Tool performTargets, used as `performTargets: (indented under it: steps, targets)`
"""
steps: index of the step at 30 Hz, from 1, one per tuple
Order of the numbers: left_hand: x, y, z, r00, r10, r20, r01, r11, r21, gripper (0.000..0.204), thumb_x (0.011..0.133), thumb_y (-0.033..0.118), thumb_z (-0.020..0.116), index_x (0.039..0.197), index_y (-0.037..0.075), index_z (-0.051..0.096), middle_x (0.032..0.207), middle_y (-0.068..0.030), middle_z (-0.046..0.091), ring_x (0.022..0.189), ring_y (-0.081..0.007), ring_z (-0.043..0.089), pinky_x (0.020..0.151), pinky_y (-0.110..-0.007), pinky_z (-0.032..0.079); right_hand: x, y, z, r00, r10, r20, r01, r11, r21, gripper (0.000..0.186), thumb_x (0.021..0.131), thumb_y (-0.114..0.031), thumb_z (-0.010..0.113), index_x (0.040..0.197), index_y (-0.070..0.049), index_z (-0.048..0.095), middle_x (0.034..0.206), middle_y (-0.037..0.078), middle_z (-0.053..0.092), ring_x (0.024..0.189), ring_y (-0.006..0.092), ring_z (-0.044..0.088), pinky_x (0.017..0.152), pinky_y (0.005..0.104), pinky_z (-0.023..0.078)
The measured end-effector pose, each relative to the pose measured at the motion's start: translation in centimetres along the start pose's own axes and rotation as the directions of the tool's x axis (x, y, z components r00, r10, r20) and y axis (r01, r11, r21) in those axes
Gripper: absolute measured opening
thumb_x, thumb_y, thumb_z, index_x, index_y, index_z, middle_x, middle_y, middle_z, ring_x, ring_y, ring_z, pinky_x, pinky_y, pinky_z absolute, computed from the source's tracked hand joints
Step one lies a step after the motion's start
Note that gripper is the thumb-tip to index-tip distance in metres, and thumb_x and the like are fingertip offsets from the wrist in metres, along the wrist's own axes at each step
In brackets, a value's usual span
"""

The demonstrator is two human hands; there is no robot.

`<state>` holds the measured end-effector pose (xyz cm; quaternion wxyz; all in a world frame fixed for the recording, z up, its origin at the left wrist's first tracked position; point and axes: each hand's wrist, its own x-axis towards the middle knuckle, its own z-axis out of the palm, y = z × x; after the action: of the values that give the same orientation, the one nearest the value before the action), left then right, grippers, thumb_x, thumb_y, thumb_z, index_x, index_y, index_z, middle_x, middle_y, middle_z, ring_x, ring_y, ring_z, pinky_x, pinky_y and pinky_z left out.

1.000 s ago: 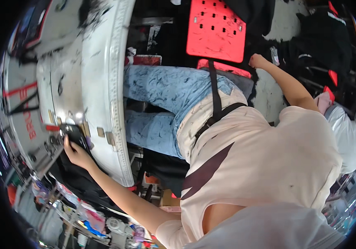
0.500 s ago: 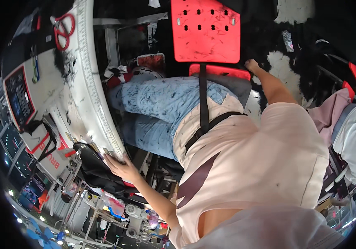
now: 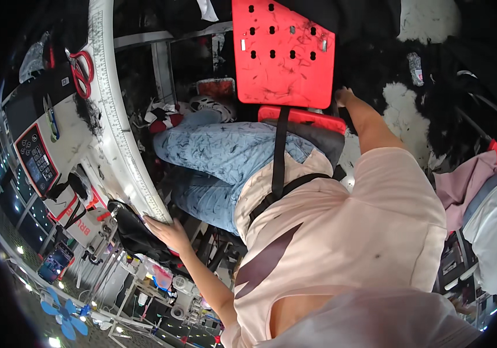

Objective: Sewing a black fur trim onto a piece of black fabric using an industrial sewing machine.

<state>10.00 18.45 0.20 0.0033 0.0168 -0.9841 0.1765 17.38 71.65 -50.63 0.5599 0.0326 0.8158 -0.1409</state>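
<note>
The left hand (image 3: 168,234) touched the edge of the tabletop (image 3: 118,153), its grip loosely open; the right hand (image 3: 345,96) was beside the red backrest (image 3: 283,74), grip impossible to tell.

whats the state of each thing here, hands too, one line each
left hand, resting on the edge of the white table, fingers extended
right hand, beside the red board, finger state unclear
red board, strewn with dark threads
white table, littered with dark lint
red-handled scissors, lying down, blade opening unclear
phone, screen lit
blue fan, blades distinct, cannot tell if running
</note>
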Motion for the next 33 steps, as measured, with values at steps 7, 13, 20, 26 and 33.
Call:
performTargets:
  steps: [7, 13, 20, 26, 33]
  targets:
    - [-1.3, -1.2, -0.3, 0.997, 0.021, -0.071, -0.023, 0.999, -0.023, 0.092, 0.074, 0.005, 0.069, 0.15, -0.004, 0.019, 0.151, -0.0269, 0.031, 0.138, -0.0431, 0.032, 0.115, -0.048, 0.027, -11.0, 6.9, -9.3, 0.83, -0.292, -0.475, 0.515, 0.727, 0.454, 0.025, 0.08, -0.021, 0.075, 0.096, -0.002, 0.071, 0.09, 0.009, 0.071, 0.078, 0.0177, 0.065, 0.074, 0.0323, 0.052]
    - [-0.1, -1.1, 0.9, 0.98, 0.088, -0.179, -0.111, 0.986, -0.121, 0.09, 0.073, 0.005, 0.071, 0.149, -0.004, 0.023, 0.151, -0.0258, 0.031, 0.138, -0.0413, 0.033, 0.114, -0.048, 0.029, -37.4, 2.0, -29.9, 0.618, -0.264, -0.741, 0.68, 0.652, 0.335, 0.031, 0.094, -0.036, 0.06, 0.095, -0.005, 0.062, 0.091, -0.002, 0.058, 0.093, 0.0087, 0.053, 0.085, 0.0243, 0.041]
    - [-1.5, -1.9, 2.0, 0.95, 0.046, -0.308, -0.14, 0.946, -0.292, 0.075, 0.077, 0.003, 0.068, 0.145, 0.0, 0.036, 0.149, -0.0245, 0.036, 0.136, -0.0414, 0.036, 0.111, -0.05, 0.031, -47.6, -14.8, -39.9, 0.483, -0.414, -0.772, 0.825, 0.511, 0.242, 0.017, 0.089, -0.012, 0.069, 0.104, -0.003, 0.068, 0.085, -0.004, 0.062, 0.071, 0.003, 0.052, 0.062, 0.0179, 0.041]
    - [-0.6, 2.3, -1.6, 0.9, 0.067, -0.43, -0.327, 0.755, -0.567, 0.049, 0.083, 0.007, 0.068, 0.13, 0.002, 0.056, 0.139, -0.0188, 0.049, 0.13, -0.0388, 0.044, 0.107, -0.049, 0.034, -55.1, -27.3, -43.7, -0.046, -0.67, -0.741, 0.651, 0.543, -0.531, 0.014, 0.09, -0.008, 0.065, 0.097, 0.003, 0.066, 0.088, 0.004, 0.069, 0.087, 0.0116, 0.063, 0.081, 0.0261, 0.049]
    - [7.4, 10.0, -9.1, 0.859, 0.0, -0.512, -0.512, 0.003, -0.859, 0.058, 0.085, 0.021, 0.074, 0.133, -0.001, 0.051, 0.13, -0.0216, 0.057, 0.119, -0.0371, 0.055, 0.101, -0.04, 0.043, -56.6, -41.0, -41.0, -0.028, -0.898, -0.438, 0.687, 0.301, -0.661, 0.015, 0.088, -0.01, 0.067, 0.096, 0.002, 0.067, 0.087, 0.011, 0.07, 0.083, 0.0169, 0.065, 0.079, 0.0286, 0.05]
